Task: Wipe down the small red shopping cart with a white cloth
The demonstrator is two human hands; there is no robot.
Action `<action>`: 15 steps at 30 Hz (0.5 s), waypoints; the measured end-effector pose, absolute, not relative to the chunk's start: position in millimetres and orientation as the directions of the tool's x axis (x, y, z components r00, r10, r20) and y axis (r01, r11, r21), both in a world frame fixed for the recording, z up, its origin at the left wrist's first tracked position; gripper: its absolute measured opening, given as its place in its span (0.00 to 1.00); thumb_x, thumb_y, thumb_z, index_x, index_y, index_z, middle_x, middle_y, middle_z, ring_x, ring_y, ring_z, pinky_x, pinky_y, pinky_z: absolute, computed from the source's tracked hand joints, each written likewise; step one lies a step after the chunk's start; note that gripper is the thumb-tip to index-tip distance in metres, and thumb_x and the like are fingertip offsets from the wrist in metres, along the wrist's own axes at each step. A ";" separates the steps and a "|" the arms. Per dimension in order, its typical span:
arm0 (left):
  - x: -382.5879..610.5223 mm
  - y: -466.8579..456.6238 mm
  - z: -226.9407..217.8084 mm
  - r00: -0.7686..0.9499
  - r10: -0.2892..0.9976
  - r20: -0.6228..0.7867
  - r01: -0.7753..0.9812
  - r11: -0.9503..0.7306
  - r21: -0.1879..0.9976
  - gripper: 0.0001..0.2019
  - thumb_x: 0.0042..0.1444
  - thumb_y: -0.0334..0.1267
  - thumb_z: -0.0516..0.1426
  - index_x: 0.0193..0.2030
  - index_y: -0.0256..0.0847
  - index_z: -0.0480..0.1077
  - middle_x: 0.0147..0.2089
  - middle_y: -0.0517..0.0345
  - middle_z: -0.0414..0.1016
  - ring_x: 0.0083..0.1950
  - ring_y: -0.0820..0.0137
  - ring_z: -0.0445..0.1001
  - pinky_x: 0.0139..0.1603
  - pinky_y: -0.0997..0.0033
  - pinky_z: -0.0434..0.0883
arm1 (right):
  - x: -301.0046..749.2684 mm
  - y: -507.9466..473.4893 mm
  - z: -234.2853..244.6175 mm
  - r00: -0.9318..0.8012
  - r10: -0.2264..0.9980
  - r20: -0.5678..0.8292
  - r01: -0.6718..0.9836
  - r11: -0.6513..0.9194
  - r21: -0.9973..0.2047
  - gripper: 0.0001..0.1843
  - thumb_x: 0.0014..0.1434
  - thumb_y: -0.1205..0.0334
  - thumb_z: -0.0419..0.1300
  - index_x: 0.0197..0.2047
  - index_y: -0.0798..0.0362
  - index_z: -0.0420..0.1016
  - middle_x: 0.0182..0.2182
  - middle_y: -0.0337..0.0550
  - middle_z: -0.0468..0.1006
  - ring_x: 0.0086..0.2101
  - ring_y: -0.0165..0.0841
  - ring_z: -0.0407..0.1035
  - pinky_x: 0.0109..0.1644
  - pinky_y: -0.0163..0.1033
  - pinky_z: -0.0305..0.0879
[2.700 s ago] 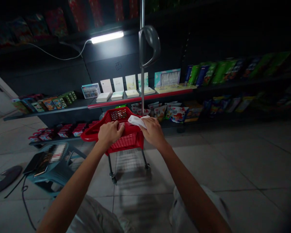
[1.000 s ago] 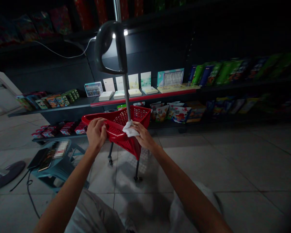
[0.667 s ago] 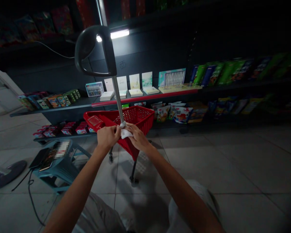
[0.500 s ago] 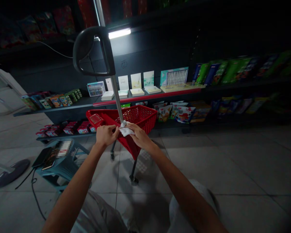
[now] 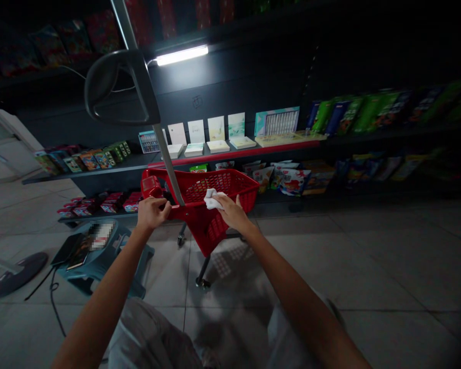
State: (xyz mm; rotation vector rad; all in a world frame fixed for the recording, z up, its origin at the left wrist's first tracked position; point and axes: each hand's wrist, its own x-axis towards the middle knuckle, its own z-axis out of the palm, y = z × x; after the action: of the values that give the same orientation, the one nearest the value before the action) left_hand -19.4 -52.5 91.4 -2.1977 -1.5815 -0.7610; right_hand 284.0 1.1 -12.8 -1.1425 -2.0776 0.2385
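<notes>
A small red shopping cart point(image 5: 203, 225) stands in front of me, with a grey metal pole point(image 5: 169, 161) rising from its near side to a dark looped handle point(image 5: 148, 92). My left hand point(image 5: 152, 212) is closed on the cart's rim, left of the pole's foot. In my right hand point(image 5: 233, 212) is a bunched white cloth point(image 5: 213, 199), pinched in the fingers against or just above the near rim, right of the pole. The palm hides part of the cloth.
A blue-grey stool point(image 5: 100, 256) at the left carries a phone-like device and dark items, with a cable hanging down. Behind the cart, a shelf point(image 5: 284, 146) holds books and boxed sets. Snack bags point(image 5: 292, 179) sit lower. A round base point(image 5: 21, 274) stands at far left.
My right hand has moved right with the cloth, away from the pole's foot. My left hand has shifted left along the rim. The cart has turned slightly and its pole leans further left.
</notes>
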 end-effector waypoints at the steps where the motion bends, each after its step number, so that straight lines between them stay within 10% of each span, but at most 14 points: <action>1: -22.4 -51.7 90.3 0.233 0.748 0.622 0.942 -0.332 0.046 0.22 0.64 0.46 0.49 0.21 0.43 0.68 0.23 0.52 0.74 0.29 0.66 0.72 0.36 0.67 0.62 | 286.7 3.2 -16.4 -0.314 0.805 0.503 0.672 0.563 -0.481 0.26 0.69 0.67 0.52 0.68 0.43 0.67 0.67 0.46 0.69 0.68 0.43 0.60 0.73 0.75 0.25; 7: -41.8 -46.0 85.4 0.218 0.713 0.666 0.940 -0.337 0.054 0.20 0.63 0.44 0.50 0.20 0.43 0.63 0.23 0.54 0.71 0.29 0.67 0.72 0.35 0.68 0.64 | 321.8 18.3 -28.3 -0.245 0.890 0.385 0.792 0.413 -0.450 0.28 0.70 0.67 0.50 0.70 0.39 0.65 0.70 0.42 0.66 0.69 0.44 0.59 0.71 0.80 0.28; 15: -52.8 -41.7 89.1 -0.064 0.768 0.637 0.984 -0.059 0.170 0.18 0.62 0.43 0.49 0.34 0.40 0.78 0.43 0.46 0.83 0.51 0.59 0.80 0.60 0.63 0.70 | 410.1 44.2 -48.7 0.015 0.965 0.263 0.840 0.131 -0.526 0.26 0.71 0.58 0.50 0.70 0.43 0.67 0.70 0.48 0.66 0.68 0.51 0.60 0.70 0.80 0.37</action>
State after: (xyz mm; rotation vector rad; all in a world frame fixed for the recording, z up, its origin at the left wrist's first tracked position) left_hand -52.8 -41.7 89.1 -1.8705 -1.8760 -0.8619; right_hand 410.1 44.2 -48.7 -1.7350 -1.8501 0.2861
